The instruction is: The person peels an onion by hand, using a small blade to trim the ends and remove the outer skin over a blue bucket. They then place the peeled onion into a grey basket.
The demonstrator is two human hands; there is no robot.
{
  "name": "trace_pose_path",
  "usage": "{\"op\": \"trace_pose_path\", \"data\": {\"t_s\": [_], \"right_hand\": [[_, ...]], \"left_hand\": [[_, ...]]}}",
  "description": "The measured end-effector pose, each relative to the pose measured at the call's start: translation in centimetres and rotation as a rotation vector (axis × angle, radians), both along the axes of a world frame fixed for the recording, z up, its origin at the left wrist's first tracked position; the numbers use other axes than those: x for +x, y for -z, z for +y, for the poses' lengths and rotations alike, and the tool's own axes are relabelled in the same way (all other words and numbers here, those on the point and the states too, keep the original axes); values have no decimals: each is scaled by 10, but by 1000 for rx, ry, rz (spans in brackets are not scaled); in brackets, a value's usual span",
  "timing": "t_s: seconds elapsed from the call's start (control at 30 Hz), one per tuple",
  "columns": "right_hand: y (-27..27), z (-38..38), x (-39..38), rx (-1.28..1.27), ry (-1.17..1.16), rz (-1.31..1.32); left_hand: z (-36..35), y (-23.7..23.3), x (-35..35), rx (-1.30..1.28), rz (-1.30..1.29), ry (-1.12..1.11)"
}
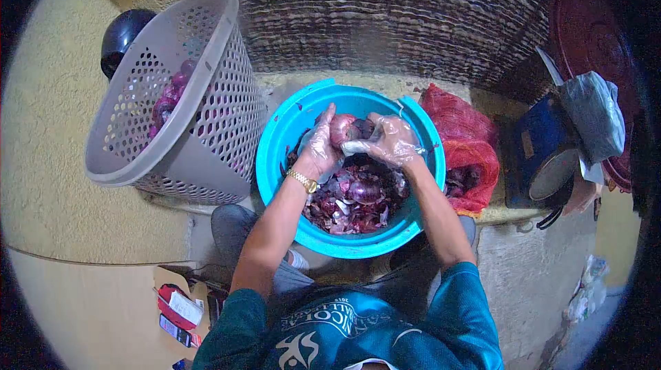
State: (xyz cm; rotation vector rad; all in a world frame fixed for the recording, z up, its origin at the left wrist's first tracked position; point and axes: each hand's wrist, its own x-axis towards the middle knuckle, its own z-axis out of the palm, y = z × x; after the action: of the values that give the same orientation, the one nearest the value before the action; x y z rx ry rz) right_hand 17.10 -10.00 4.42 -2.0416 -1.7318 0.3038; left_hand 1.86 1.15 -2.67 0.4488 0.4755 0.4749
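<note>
Above basin (358, 249): left hand (319, 148) cups onion (341, 130), right hand (394, 140) grips darker piece (363, 128); slick gloves (405, 150) could drop either

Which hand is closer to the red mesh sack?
The right hand: it is over the blue basin's right half, with the red mesh sack beyond that rim. The left hand is farther off, over the left half.

Between the forearms (270, 232) at frame centre, the blue tub (358, 250) lies open from above, but the grey basket (196, 167) (high-walled) blocks the upper left.
</note>
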Motion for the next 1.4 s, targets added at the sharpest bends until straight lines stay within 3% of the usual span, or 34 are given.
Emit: {"op": "trace_pose_path", "data": {"t_s": [0.23, 0.63, 0.83, 0.9, 1.0, 1.1, 1.2, 1.3, 1.4], "right_hand": [[-2, -1, -4, 141, 41, 58], [11, 4, 3, -15, -46, 120], [-4, -2, -3, -19, -60, 19], [-4, -2, -3, -25, -70, -53], [-4, -3, -3, -30, -88, -91], [12, 0, 4, 73, -117, 10], [15, 0, 4, 33, -90, -155], [2, -2, -1, -76, -97, -178], [11, -1, 1, -23, -95, -177]], "left_hand": [[-4, -3, 1, 34, 30, -40], [-3, -2, 0, 16, 9, -33], [-2, -4, -1, 37, -4, 11], [-6, -12, -3, -130, 30, 10], [-1, 0, -1, -115, -29, 22], [4, 14, -2, -176, -106, 59], [4, 19, 3, -78, -30, 6], [0, 7, -1, -140, -26, 31], [5, 15, -3, -59, -74, 74]]}}
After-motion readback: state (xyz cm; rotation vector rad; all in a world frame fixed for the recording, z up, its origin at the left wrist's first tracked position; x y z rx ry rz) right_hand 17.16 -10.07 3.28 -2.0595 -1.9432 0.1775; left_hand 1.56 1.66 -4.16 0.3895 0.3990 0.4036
